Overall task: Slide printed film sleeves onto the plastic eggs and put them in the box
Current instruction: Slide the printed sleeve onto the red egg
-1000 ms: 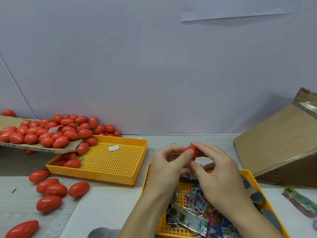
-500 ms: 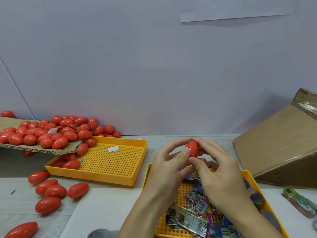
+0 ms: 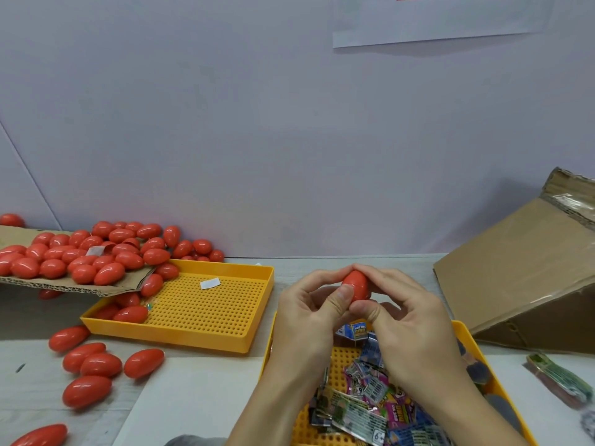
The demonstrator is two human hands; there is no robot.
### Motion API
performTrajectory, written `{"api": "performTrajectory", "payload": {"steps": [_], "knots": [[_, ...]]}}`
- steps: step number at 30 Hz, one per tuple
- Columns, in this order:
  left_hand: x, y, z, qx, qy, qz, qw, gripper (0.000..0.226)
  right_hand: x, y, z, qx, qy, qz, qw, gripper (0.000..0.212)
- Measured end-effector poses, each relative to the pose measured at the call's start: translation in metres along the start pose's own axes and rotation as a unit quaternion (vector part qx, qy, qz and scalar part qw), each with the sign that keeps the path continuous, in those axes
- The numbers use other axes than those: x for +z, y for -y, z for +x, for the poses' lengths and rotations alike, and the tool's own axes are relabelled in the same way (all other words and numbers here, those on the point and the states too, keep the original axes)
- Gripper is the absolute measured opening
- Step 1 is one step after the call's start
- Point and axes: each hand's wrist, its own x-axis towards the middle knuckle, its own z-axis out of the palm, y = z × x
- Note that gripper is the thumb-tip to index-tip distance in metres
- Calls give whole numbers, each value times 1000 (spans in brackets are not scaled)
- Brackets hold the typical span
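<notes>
Both hands are pinching one red egg point(image 3: 356, 285) upright above the near tray point(image 3: 463, 329) of printed sleeves point(image 3: 370, 400): the left hand point(image 3: 309, 320) with thumb curled against its side, the right hand point(image 3: 409, 323) gripping from the other. The cardboard box point(image 3: 515, 278) is lying tilted at three o'clock; loose eggs point(image 3: 87, 252) are piling up at nine o'clock.

The pale table point(image 3: 199, 400) carries two yellow trays point(image 3: 257, 304), loose red eggs point(image 3: 87, 391) and a cardboard box point(image 3: 521, 284).
</notes>
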Motion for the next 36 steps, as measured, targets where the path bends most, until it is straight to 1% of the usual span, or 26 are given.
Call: {"api": "performTrajectory", "payload": {"steps": [5, 10, 12, 16, 17, 19, 21, 23, 25, 27, 29, 33, 36], "knots": [[1, 0, 0, -14, 0, -8, 1000, 18, -1, 1, -1, -1, -4, -5, 1000, 46], [1, 1, 0, -11, -6, 10, 1000, 18, 1, 1, -1, -16, -14, -13, 1000, 48], [2, 1, 0, -19, -9, 1, 1000, 18, 3, 0, -1, -9, -10, -15, 1000, 45], [4, 1, 0, -69, -2, -43, 997, 18, 4, -4, 0, -3, 6, -22, 1000, 34], [3, 1, 0, -77, 3, -53, 996, 19, 4, -4, 0, 0, 8, -24, 1000, 36], [3, 0, 1, -86, 8, -72, 994, 22, 3, -5, -1, 3, 9, -22, 1000, 51], [3, -1, 2, -93, 14, -103, 990, 30, 2, -6, -2, 10, 6, -6, 1000, 60], [4, -1, 3, -107, 20, -139, 984, 33, 2, -8, -3, 19, 4, 13, 1000, 59], [4, -1, 3, -123, 31, -153, 980, 40, 2, -9, -3, 26, 3, 19, 999, 54], [5, -1, 4, -133, 41, -149, 979, 45, 2, -10, -3, 28, -2, 15, 1000, 49], [5, 0, 4, -134, 42, -132, 981, 44, 2, -11, -3, 20, -6, -11, 1000, 45], [4, 3, 3, -124, 13, -71, 990, 29, 2, -12, -2, -5, -17, -74, 997, 46], [3, 4, 3, -103, -2, -32, 994, 23, 2, -13, -1, -19, -18, -114, 993, 46]]}}
